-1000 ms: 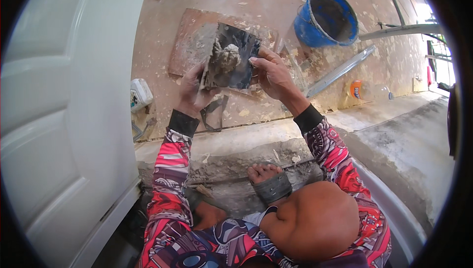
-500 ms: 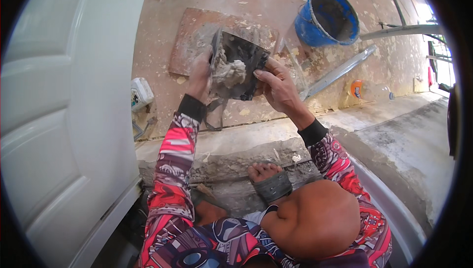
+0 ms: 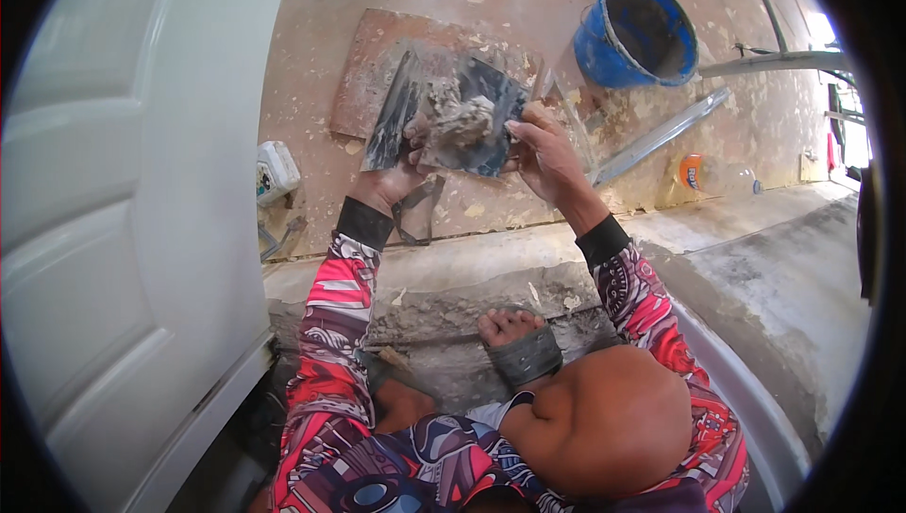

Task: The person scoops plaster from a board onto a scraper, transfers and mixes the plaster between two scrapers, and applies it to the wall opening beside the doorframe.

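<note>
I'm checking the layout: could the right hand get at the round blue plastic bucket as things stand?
Probably yes, with its grip freed: the right hand holds a flat, dark plate bearing grey paste. Nothing visible stands between hand and bucket, ahead and rightward.

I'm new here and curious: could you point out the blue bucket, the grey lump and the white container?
Blue bucket [image 3: 596,52], head view: on its outer wall.
Grey lump [image 3: 463,123], head view: on the middle of its surface.
White container [image 3: 279,170], head view: on its body.
</note>
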Tool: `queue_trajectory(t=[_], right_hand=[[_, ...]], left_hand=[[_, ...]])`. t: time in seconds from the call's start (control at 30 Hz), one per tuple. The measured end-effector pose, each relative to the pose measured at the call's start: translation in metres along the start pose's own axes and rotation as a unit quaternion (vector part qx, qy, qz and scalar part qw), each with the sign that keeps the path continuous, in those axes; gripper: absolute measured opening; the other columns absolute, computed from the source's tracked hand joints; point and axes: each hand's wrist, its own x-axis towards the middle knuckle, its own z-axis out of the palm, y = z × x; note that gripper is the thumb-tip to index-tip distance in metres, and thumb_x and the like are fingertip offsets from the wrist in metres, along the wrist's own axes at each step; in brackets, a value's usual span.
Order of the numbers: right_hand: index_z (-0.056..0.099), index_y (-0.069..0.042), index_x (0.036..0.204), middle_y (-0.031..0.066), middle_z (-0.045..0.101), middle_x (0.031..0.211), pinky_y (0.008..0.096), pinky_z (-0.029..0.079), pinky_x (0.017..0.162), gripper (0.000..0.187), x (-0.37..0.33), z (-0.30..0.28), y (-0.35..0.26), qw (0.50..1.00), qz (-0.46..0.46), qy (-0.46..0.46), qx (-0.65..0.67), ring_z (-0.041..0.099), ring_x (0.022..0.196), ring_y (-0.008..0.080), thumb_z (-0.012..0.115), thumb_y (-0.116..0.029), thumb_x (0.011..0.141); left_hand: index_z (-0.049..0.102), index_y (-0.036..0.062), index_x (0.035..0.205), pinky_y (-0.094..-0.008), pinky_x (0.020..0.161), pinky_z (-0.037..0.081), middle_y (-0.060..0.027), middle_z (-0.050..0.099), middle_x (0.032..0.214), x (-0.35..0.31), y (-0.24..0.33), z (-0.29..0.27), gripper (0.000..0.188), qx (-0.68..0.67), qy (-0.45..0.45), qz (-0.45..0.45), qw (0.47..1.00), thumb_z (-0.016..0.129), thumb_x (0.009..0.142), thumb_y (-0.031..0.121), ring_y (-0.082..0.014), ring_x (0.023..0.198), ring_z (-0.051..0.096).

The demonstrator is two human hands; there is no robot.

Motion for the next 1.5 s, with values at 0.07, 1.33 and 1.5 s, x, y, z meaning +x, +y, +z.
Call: queue_trajectory(t=[0.07,1.33,1.5], right_hand=[[0.057,-0.004,0.109,0.005,0.066,0.096,0.0296,0.057,0.056,0.017,0.006,-0.009,-0.004,1.0,-0.009,0.01,-0.024,0.067,0.071,0.0148,0.054,-0.008,0.094],[0.052,-0.004,0.124,0.0049,0.066,0.103,0.0355,0.057,0.073,0.028,0.031,-0.012,-0.027,0.999,-0.039,-0.034,0.016,0.067,0.084,0.0161,0.046,-0.014,0.098],[0.054,-0.005,0.125,0.0029,0.066,0.102,0.0323,0.054,0.074,0.029,0.039,0.016,-0.03,0.993,-0.012,-0.105,0.044,0.065,0.085,0.0133,0.046,-0.015,0.099]], left_hand=[[0.056,0.0107,0.089,-0.0293,0.053,0.04,-0.0018,0.051,0.081,0.001,-0.016,0.014,0.023,-0.036,0.14,0.0,0.99,0.051,0.095,0.032,-0.0148,0.057,0.046],[0.062,0.0133,0.109,-0.0238,0.049,0.044,0.0043,0.067,0.091,-0.078,-0.009,-0.041,0.017,0.294,0.328,0.189,0.878,0.064,0.094,0.018,-0.0063,0.07,0.063],[0.061,0.0054,0.116,-0.0251,0.071,0.054,0.0009,0.066,0.097,-0.132,-0.021,-0.012,0.026,0.265,0.335,0.231,0.874,0.062,0.091,0.003,-0.0094,0.079,0.063]])
